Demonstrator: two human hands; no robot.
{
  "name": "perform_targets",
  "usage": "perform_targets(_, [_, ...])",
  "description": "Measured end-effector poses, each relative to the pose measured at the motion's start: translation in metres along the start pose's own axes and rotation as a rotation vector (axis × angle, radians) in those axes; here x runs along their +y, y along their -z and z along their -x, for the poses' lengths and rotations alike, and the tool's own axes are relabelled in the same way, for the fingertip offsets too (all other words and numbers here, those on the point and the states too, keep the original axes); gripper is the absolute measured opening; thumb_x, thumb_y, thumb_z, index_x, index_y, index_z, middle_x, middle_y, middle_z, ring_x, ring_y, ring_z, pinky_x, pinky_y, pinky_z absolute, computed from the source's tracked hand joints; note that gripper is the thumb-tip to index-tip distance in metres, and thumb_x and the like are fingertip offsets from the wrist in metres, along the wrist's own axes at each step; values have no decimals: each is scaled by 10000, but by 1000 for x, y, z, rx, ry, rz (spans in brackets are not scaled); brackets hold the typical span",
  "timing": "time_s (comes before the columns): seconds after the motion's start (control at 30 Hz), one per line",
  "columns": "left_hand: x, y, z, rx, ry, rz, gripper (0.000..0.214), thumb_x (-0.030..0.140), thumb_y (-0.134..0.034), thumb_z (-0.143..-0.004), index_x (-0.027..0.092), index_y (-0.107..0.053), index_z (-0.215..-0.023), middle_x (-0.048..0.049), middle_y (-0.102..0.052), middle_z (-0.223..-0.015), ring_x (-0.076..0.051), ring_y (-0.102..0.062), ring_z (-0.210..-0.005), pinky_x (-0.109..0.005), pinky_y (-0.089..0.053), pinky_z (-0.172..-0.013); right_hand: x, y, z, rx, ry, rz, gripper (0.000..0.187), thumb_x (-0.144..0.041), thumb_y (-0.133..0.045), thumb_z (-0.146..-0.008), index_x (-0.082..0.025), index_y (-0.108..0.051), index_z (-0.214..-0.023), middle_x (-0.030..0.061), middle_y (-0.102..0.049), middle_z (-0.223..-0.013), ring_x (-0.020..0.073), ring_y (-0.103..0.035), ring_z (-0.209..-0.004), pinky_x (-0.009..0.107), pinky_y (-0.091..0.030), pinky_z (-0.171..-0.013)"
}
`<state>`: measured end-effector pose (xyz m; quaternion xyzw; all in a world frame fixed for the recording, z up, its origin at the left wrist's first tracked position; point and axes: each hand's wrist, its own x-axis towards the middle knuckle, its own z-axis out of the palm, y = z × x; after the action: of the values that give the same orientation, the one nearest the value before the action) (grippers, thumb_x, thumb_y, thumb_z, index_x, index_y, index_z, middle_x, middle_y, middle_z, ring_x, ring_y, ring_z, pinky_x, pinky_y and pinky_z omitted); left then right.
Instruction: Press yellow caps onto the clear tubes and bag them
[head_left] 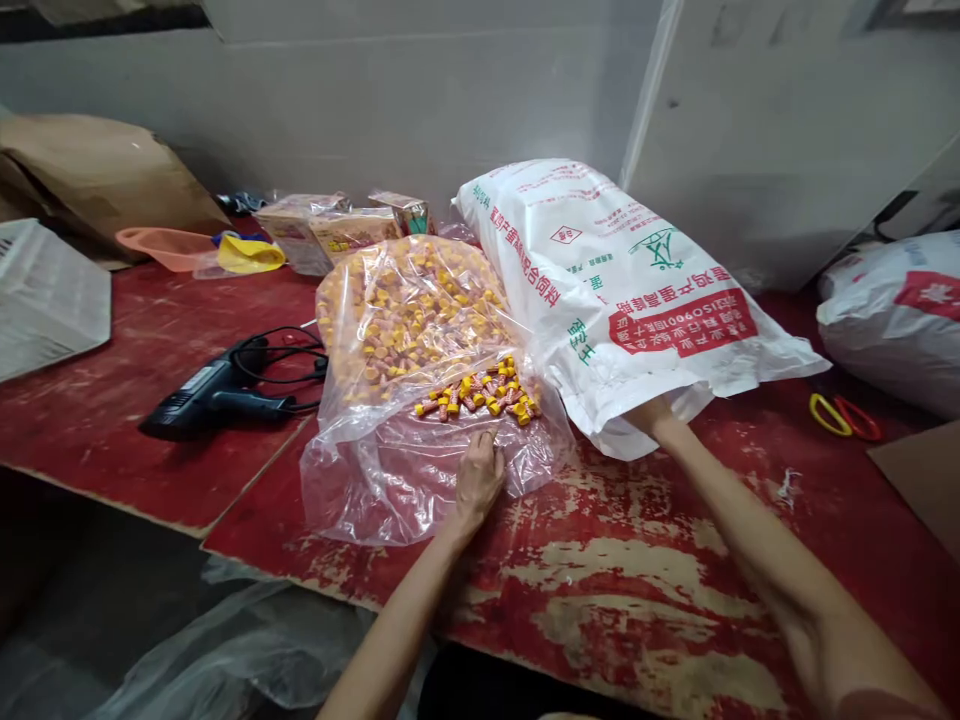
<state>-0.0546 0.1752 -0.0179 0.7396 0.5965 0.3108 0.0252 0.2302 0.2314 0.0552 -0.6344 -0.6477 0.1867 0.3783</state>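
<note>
Fingers (487, 446) of L hand (478, 480) curled in together at the mouth of the clear bag (371, 490); can't tell if they pinch anything. R hand (651, 415) reaches into the white sack (600, 280), fingers hidden, so can't tell their state. Yellow-capped pcs (495, 392) fill the bag, w/ a pile near its mouth; sack leans just beside it on the R.

Red tabletop (202, 300): paint badly scuffed, tan showing thru up front, seam btwn boards on the L. Dark heat gun (202, 395) w/ cord lies L of the bag; small boxes (352, 232) behind, scissors (844, 415) far R. Grey wall (420, 110) backs it all; crumpled plastic sheeting (247, 645) sits below the front edge.
</note>
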Motion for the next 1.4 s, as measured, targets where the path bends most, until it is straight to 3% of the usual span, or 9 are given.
perform_targets(0.13, [13, -3, -40, -107, -126, -97, 398, 29, -404, -822, 145, -549, -1175, -145, -588, -1159, -239, -586, -1020, -324, -469, -824, 16, 5, 48, 29, -33, 66, 288, -285, -593, -758, -137, -668, -994, 122, -660, -999, 255, -571, -988, 391, -415, -897])
perform_targets(0.33, [30, -20, -78, -262, -272, -184, 252, 75, -416, -836, 153, -633, -937, -159, -620, -1012, -286, -574, -973, -388, -446, -823, 33, 5, 132, 37, -228, -403, 389, -401, -572, -749, -183, -610, -1068, 31, -656, -921, 173, -585, -788, 292, -461, -727])
perform_targets(0.5, [24, -24, -64, -272, -258, -178, 272, 68, -348, -851, 146, -605, -896, -164, -590, -994, -275, -557, -962, -380, -423, -838, 42, 21, 161, -113, -176, 124, 322, -329, -481, -832, -201, -595, -1105, 43, -624, -927, 176, -561, -786, 278, -425, -696])
perform_targets(0.63, [17, -18, -47, -213, -20, 48, 209, 86, -402, -821, 140, -596, -879, -153, -562, -1004, -262, -559, -929, -366, -419, -811, 37, 25, 168, -279, -109, 616, 339, -399, -461, -885, -208, -576, -1141, 101, -577, -1045, 230, -536, -956, 288, -403, -677])
perform_targets(0.73, [12, -7, -36, -95, 253, 380, 82, 145, -513, -765, 156, -592, -785, -118, -556, -974, -236, -558, -914, -339, -426, -803, 28, 21, 166, -327, -66, 769, 399, -519, -474, -872, -192, -593, -1067, 128, -559, -1048, 276, -518, -976, 324, -403, -684])
perform_targets(0.83, [8, 6, -23, 25, 468, 638, 110, 233, -563, -733, 163, -600, -809, -71, -566, -876, -184, -575, -780, -303, -455, -706, 21, 12, 161, -295, -50, 807, 303, -412, -452, -898, -167, -601, -997, 148, -575, -1006, 274, -533, -927, 340, -398, -700])
perform_targets(0.97, [12, 23, 6, 24, 609, 855, 248, 336, -537, -721, 156, -566, -890, -9, -567, -694, -138, -570, -552, -283, -466, -544, 13, 0, 153, -212, -127, 502, 125, -243, -475, -821, -176, -575, -857, 104, -615, -894, 231, -564, -843, 327, -413, -701])
perform_targets(1.17, [56, 36, 57, -76, 802, 1440, 337, 276, -694, -608, 160, -553, -891, 18, -592, -723, -101, -596, -547, -224, -460, -517, -16, -15, 158, -72, -358, -762, 369, -409, -651, -688, -224, -494, -965, -1, -632, -847, 144, -604, -630, 307, -513, -608])
perform_targets(1.4, [102, 35, 88, -174, 870, 1610, 369, 251, -730, -625, 159, -537, -926, 26, -595, -708, -106, -603, -554, -219, -458, -524, -44, -19, 186, -228, -352, -742, 279, -341, -711, -668, -217, -544, -854, -2, -664, -815, 158, -654, -689, 292, -523, -661])
